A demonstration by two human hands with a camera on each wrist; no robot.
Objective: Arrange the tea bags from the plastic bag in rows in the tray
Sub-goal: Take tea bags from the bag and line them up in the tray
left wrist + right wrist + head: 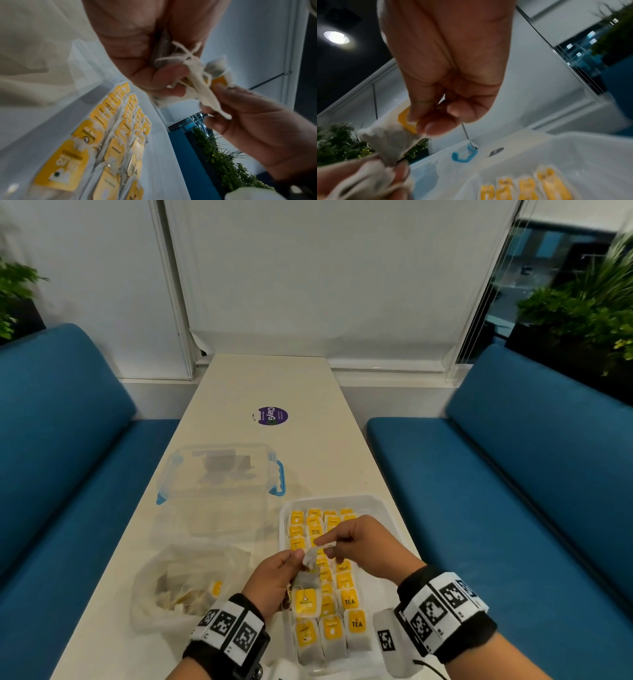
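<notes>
Already your tray [388, 508] is mostly filled with rows; more tea bags wait in the plastic bag [154, 580] at 9 o'clock. Your left hand [270, 580] and right hand [363, 542] fingers pinch one tea bag [313, 556] above it. Lidded clear container [219, 474] sits at 11 o'clock on the bench [308, 440], not blocking

A round purple sticker [272, 416] on the desk [236, 392] reads "ClayG". Yellow tags on tea bags [356, 623] in the tray [383, 505] read "TEA". One tag [65, 164] in the left wrist view reads "CONNECT". Smaller print is too blurred to read.
</notes>
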